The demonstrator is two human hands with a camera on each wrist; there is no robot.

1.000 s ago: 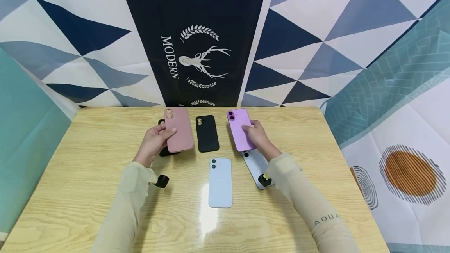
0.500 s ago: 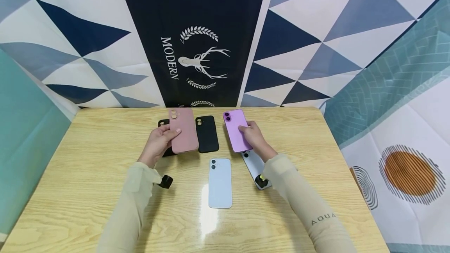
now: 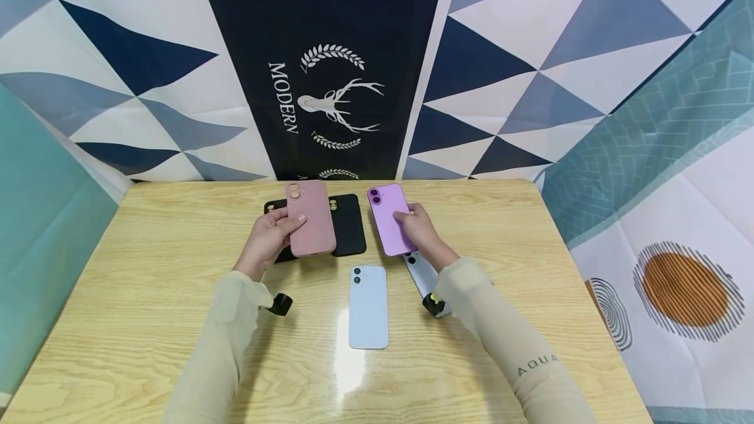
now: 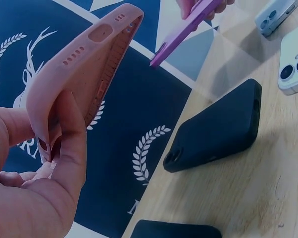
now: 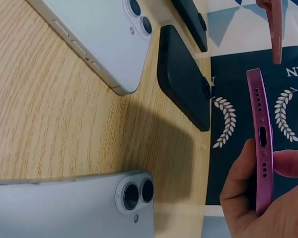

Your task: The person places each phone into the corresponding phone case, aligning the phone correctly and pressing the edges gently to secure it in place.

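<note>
In my left hand (image 3: 268,241) I grip a pink phone case (image 3: 311,220) by its left edge, raised above the table. The left wrist view shows the case (image 4: 84,54) hollow inside, with fingers curled round its side. My right hand (image 3: 421,228) pinches a purple phone (image 3: 391,220) by its right edge, also lifted; its bottom end with the port (image 5: 262,144) faces the right wrist camera. Behind the pink case two black phone cases lie on the table: one black case (image 3: 351,228) to its right, another (image 3: 273,205) mostly hidden on its left.
A white phone (image 3: 368,306) lies camera side up at mid-table. Another pale phone (image 3: 419,273) lies partly under my right wrist. The wooden table (image 3: 147,319) ends at a patterned cloth backdrop (image 3: 347,18).
My left hand has carried the pink case to the right, over part of the right black case. My right hand has brought the purple phone a little to the left.
</note>
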